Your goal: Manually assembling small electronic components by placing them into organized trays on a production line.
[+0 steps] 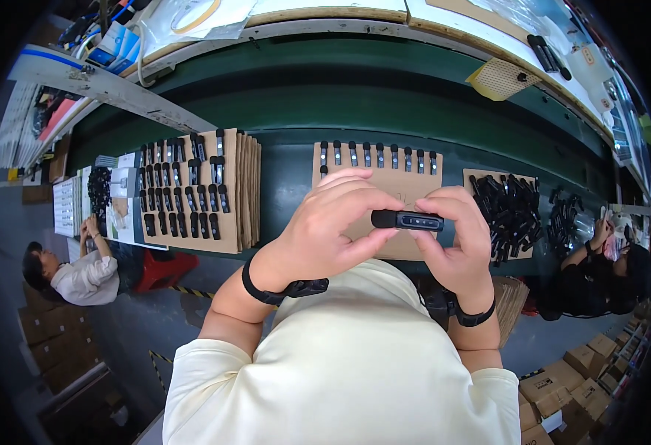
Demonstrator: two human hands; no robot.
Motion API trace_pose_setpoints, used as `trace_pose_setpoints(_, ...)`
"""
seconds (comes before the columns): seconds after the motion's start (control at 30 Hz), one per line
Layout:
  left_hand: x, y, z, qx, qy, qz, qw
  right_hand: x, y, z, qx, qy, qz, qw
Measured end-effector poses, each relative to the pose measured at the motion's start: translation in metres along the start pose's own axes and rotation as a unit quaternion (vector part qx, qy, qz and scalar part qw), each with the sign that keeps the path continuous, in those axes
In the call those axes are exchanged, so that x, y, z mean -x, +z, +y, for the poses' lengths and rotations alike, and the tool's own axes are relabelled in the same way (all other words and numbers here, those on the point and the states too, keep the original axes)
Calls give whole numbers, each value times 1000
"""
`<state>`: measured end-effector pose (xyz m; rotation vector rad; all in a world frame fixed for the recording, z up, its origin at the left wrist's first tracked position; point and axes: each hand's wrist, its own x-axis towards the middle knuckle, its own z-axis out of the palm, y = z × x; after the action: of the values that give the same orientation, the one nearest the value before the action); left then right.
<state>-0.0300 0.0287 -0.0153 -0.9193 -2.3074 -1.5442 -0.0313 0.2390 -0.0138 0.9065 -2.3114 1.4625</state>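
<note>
Between both hands, level in front of my chest, is a small black clip-on microphone (419, 221) with a rounded foam-like end on the left and a glossy panel along its body. My left hand (333, 222) pinches the rounded end between thumb and fingers. At the other end, the thumb and fingers of my right hand (455, 230) close on the body. Beneath them lies a cardboard sheet (422, 182), where a row of like microphones (381, 156) stands along the far edge. My left hand hides part of the sheet's left side.
To the left, a stack of cardboard sheets (247, 193) carries several rows of microphones. A heap of black microphones (507, 215) sits on cardboard to the right. Co-workers sit at both ends of the green bench (288, 163). A yellow perforated piece (500, 79) hangs at the far shelf.
</note>
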Motion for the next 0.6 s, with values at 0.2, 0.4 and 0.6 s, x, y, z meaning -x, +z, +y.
trace_pose_setpoints(0.2, -3, -1, 12, -15, 40, 11, 999, 5, -8, -7, -46, -17, -3, 999)
trace_pose_setpoints(0.4, -4, -2, 17, -14, 57, 5, 998, 1, -13, -17, -48, -38, -3, 998)
trace_pose_setpoints(0.6, -3, 0, 20, -18, 61, 3, 998, 4, -15, -18, -45, -40, -9, 998)
